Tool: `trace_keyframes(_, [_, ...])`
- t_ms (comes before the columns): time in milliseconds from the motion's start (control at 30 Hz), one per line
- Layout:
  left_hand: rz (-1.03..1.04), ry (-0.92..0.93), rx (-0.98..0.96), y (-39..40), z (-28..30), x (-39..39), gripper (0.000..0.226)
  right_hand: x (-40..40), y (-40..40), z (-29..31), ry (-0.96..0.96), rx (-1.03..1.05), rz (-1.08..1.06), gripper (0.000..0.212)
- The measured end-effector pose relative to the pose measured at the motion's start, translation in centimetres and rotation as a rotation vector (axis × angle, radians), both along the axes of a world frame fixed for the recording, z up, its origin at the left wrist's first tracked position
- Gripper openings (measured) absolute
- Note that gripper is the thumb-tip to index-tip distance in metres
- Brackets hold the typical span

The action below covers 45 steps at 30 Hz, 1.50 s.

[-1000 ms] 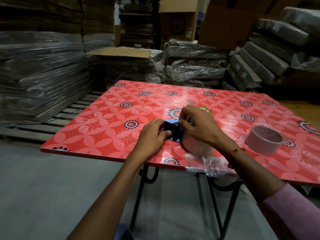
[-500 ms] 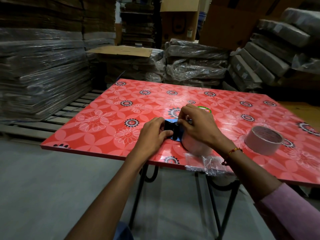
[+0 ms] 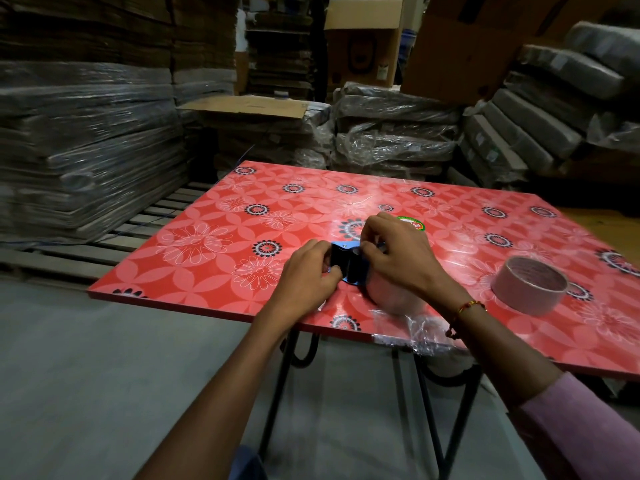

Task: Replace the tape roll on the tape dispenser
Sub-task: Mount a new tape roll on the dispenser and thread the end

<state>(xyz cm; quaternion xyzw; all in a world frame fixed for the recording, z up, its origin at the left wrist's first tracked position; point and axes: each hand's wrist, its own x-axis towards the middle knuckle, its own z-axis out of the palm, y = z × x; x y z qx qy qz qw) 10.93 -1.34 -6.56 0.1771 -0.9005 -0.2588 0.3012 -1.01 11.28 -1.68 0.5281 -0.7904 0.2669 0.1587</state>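
Observation:
A blue and black tape dispenser (image 3: 344, 263) lies near the front edge of the red flowered table (image 3: 214, 244). My left hand (image 3: 308, 271) grips its left end. My right hand (image 3: 398, 254) pinches at the dispenser's top right, fingers over its roller. A clear tape roll (image 3: 394, 299) sits on the dispenser under my right palm, partly hidden by it. A second roll (image 3: 530, 289), with a wide pale core, lies flat on the table to the right, apart from both hands.
Crumpled clear film (image 3: 415, 332) clings to the table's front edge below my right wrist. Plastic-wrapped cardboard stacks (image 3: 86, 140) and bundles (image 3: 394, 133) surround the table. A wooden pallet (image 3: 145, 223) lies left of it. The table stands on black metal legs (image 3: 277, 382).
Both hands stay on the dispenser with only slight finger shifts. The view has drifted a little; the second roll has not moved.

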Motion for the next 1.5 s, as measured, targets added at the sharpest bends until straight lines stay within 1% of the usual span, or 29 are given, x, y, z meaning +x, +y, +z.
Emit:
trace_keyframes(100, [0.001, 0.025, 0.030, 0.1, 0.0, 0.0, 0.025, -0.2, 0.0, -0.2, -0.053, -0.022, -0.005, 0.007])
trace_keyframes(200, [-0.067, 0.105, 0.123, 0.3, 0.1, 0.3, 0.052, -0.5, -0.1, -0.3, -0.078, -0.030, -0.021, 0.005])
trace_keyframes(233, [-0.095, 0.141, 0.128, 0.3, 0.1, 0.4, 0.055, -0.5, -0.1, -0.4, -0.078, -0.026, -0.021, 0.004])
trace_keyframes(267, [-0.120, 0.176, 0.122, 0.1, 0.2, 0.3, 0.052, -0.6, -0.1, -0.4, -0.074, -0.021, -0.018, 0.004])
trace_keyframes(400, [-0.159, 0.253, 0.103, -0.4, 0.2, -0.5, 0.028, -0.7, -0.1, -0.6, -0.049, -0.007, 0.004, 0.005])
trace_keyframes(500, [-0.154, 0.262, 0.079, -0.2, 0.5, -0.8, 0.017, -0.7, 0.0, -0.6, -0.038, -0.002, 0.017, 0.005])
trace_keyframes(633, [-0.147, 0.237, 0.032, -0.4, 1.6, -1.2, 0.009, -0.6, 0.0, -0.6, -0.031, -0.002, 0.023, 0.006])
trace_keyframes(700, [-0.132, 0.208, -0.050, -0.2, 2.1, -1.2, 0.007, -0.6, 0.0, -0.6, -0.034, -0.008, 0.025, 0.007])
trace_keyframes(733, [-0.109, 0.192, -0.120, 0.1, 2.3, -1.2, 0.006, -0.6, 0.0, -0.6, -0.041, -0.012, 0.031, 0.007])
trace_keyframes(833, [0.051, 0.158, -0.395, 1.3, 1.9, -0.8, 0.011, -0.5, 0.0, -0.5, -0.067, -0.020, 0.046, 0.008])
trace_keyframes(900, [0.149, 0.160, -0.491, 2.0, 1.4, -0.5, 0.012, -0.4, 0.0, -0.4, -0.077, -0.008, 0.059, 0.011])
trace_keyframes(1000, [0.212, 0.180, -0.471, 2.6, 0.8, -0.4, 0.011, -0.4, 0.1, -0.1, -0.109, 0.008, 0.095, 0.011])
trace_keyframes(1167, [0.220, 0.186, -0.431, 2.8, 0.7, -0.2, 0.010, -0.3, 0.6, 0.3, -0.186, 0.008, 0.141, 0.019])
trace_keyframes(1267, [0.195, 0.183, -0.429, 2.6, 0.7, 0.0, 0.011, 0.0, 0.4, 0.3, -0.100, 0.064, 0.147, 0.020])
trace_keyframes(1367, [0.178, 0.179, -0.418, 2.7, 0.6, 0.1, 0.010, -0.2, 0.3, -0.1, -0.048, 0.062, 0.131, 0.017])
trace_keyframes(1433, [0.158, 0.179, -0.417, 2.8, 0.6, 0.4, 0.010, -0.3, 0.3, -0.3, -0.025, 0.059, 0.123, 0.011])
trace_keyframes(1500, [0.111, 0.200, -0.366, 2.8, 0.6, 0.6, 0.007, -0.4, 0.3, -0.4, -0.019, 0.059, 0.124, 0.006])
